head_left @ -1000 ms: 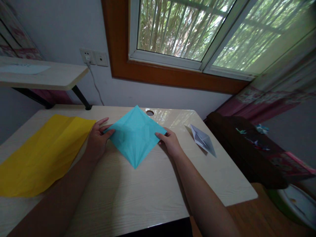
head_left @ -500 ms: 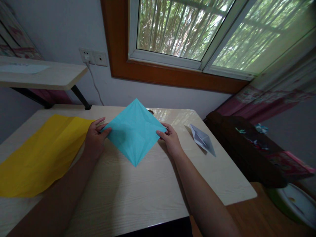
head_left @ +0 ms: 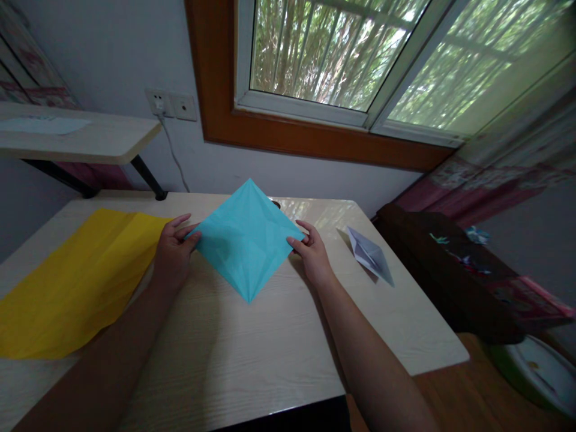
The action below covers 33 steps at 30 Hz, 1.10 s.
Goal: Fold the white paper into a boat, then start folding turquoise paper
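Both hands pinched the side corners of a cyan paper square above the table

No legible writing or label was visible on any item. The left hand (head_left: 173, 255) gripped the 9 o'clock corner of the cyan paper (head_left: 246, 237), thumb on top; the right hand (head_left: 312, 255) clamped the 3 o'clock corner likewise. The sheet sat diamond-wise, its near tip touching the table (head_left: 252, 354) at centre, its far tip raised. Versus 1.0 s earlier, the far tip had risen and now covered the table's cable hole; the hands barely moved. The yellow sheet (head_left: 76, 282) lay at 9 o'clock and the white folded paper (head_left: 369, 255) at 3 o'clock, both unchanged
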### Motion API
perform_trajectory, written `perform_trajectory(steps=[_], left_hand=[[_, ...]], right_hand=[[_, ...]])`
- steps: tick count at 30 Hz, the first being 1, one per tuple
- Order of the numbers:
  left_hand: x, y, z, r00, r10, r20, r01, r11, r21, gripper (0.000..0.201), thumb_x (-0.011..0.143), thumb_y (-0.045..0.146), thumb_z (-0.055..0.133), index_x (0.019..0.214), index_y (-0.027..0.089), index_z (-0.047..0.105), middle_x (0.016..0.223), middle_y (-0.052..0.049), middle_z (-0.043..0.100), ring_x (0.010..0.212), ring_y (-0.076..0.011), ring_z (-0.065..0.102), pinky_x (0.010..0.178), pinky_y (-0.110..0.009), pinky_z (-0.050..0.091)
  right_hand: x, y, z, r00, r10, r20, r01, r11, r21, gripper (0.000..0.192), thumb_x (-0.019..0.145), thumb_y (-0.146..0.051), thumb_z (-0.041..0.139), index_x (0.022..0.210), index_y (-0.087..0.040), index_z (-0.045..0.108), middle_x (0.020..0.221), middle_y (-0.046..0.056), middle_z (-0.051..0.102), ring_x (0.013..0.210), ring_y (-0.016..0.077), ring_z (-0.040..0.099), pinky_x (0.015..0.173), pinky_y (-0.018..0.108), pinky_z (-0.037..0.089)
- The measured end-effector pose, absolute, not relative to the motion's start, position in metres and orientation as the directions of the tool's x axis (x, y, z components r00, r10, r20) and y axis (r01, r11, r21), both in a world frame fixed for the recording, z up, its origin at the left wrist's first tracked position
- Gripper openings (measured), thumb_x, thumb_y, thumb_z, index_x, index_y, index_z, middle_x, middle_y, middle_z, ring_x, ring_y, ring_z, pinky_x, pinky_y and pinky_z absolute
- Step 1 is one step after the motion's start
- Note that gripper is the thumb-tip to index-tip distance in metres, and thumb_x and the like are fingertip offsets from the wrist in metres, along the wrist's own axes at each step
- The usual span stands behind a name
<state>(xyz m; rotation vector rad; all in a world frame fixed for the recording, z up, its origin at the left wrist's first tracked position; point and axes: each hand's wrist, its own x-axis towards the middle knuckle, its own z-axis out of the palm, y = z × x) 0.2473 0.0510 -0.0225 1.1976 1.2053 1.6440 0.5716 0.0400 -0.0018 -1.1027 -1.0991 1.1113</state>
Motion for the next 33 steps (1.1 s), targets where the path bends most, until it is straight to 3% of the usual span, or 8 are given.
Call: perform_trajectory(steps=[5, 10, 14, 19, 23, 27, 33], left_hand=[[0.253, 0.047, -0.016, -0.247, 0.946, 0.211, -0.122, -0.246, 0.961, 0.049, 0.083, 0.029, 0.071, 0.129, 0.027, 0.056, 0.114, -0.008, 0.073, 0.097, -0.0215, 0.071, 0.073, -0.031, 0.059], [0.257, 0.044, -0.008, -0.230, 0.963, 0.139, -0.315, -0.208, 0.926, 0.035, 0.084, 0.026, 0.061, 0.119, 0.026, 0.062, 0.098, -0.003, 0.072, 0.083, -0.0160, 0.070, 0.073, -0.029, 0.059], [0.259, 0.041, -0.005, -0.171, 0.973, 0.157, -0.377, -0.212, 0.901, 0.048, 0.074, 0.014, 0.057, 0.119, 0.028, 0.062, 0.090, 0.000, 0.070, 0.081, -0.0153, 0.069, 0.074, -0.029, 0.059], [0.260, 0.036, -0.006, -0.111, 0.971, 0.211, -0.213, -0.231, 0.949, 0.060, 0.069, 0.010, 0.066, 0.126, 0.028, 0.062, 0.095, 0.000, 0.070, 0.084, -0.0164, 0.068, 0.078, -0.032, 0.060], [0.258, 0.035, -0.007, -0.045, 0.971, 0.237, -0.029, -0.238, 0.971, 0.048, 0.076, 0.021, 0.072, 0.124, 0.024, 0.067, 0.111, -0.005, 0.071, 0.098, -0.0218, 0.068, 0.089, -0.038, 0.058], [0.254, 0.037, -0.009, 0.004, 0.962, 0.274, 0.157, -0.271, 0.950, 0.038, 0.079, 0.030, 0.074, 0.117, 0.024, 0.070, 0.107, -0.005, 0.071, 0.096, -0.0214, 0.069, 0.090, -0.038, 0.056], [0.250, 0.038, -0.012, 0.052, 0.938, 0.344, 0.303, -0.343, 0.889, 0.032, 0.081, 0.036, 0.074, 0.112, 0.025, 0.073, 0.102, -0.003, 0.070, 0.088, -0.0188, 0.067, 0.082, -0.032, 0.056]], right_hand=[[0.574, 0.042, -0.004, 0.130, 0.986, 0.104, -0.110, 0.118, -0.987, 0.059, 0.071, -0.036, 0.080, 0.125, -0.028, 0.058, 0.071, -0.006, 0.061, 0.062, 0.0129, 0.057, 0.058, 0.026, 0.048], [0.576, 0.044, -0.006, 0.149, 0.984, 0.102, -0.124, 0.121, -0.985, 0.058, 0.071, -0.036, 0.080, 0.124, -0.030, 0.058, 0.078, -0.005, 0.064, 0.064, 0.0135, 0.058, 0.058, 0.026, 0.048], [0.577, 0.044, -0.006, 0.152, 0.982, 0.114, -0.138, 0.135, -0.981, 0.057, 0.072, -0.034, 0.080, 0.124, -0.029, 0.059, 0.077, -0.005, 0.063, 0.064, 0.0128, 0.057, 0.058, 0.025, 0.047], [0.579, 0.044, -0.005, 0.171, 0.978, 0.117, -0.134, 0.140, -0.981, 0.055, 0.072, -0.035, 0.080, 0.123, -0.029, 0.060, 0.073, -0.006, 0.059, 0.063, 0.0126, 0.055, 0.058, 0.025, 0.047], [0.581, 0.043, -0.004, 0.180, 0.977, 0.116, -0.148, 0.144, -0.978, 0.053, 0.073, -0.035, 0.079, 0.122, -0.030, 0.061, 0.073, -0.006, 0.057, 0.065, 0.0127, 0.055, 0.059, 0.025, 0.048], [0.583, 0.044, -0.003, 0.194, 0.976, 0.095, -0.179, 0.130, -0.975, 0.051, 0.073, -0.035, 0.078, 0.120, -0.031, 0.061, 0.075, -0.005, 0.056, 0.067, 0.0133, 0.055, 0.063, 0.027, 0.049], [0.587, 0.045, 0.000, 0.202, 0.974, 0.099, -0.198, 0.140, -0.970, 0.049, 0.073, -0.034, 0.077, 0.119, -0.031, 0.062, 0.069, -0.006, 0.049, 0.065, 0.0130, 0.050, 0.063, 0.027, 0.046]])
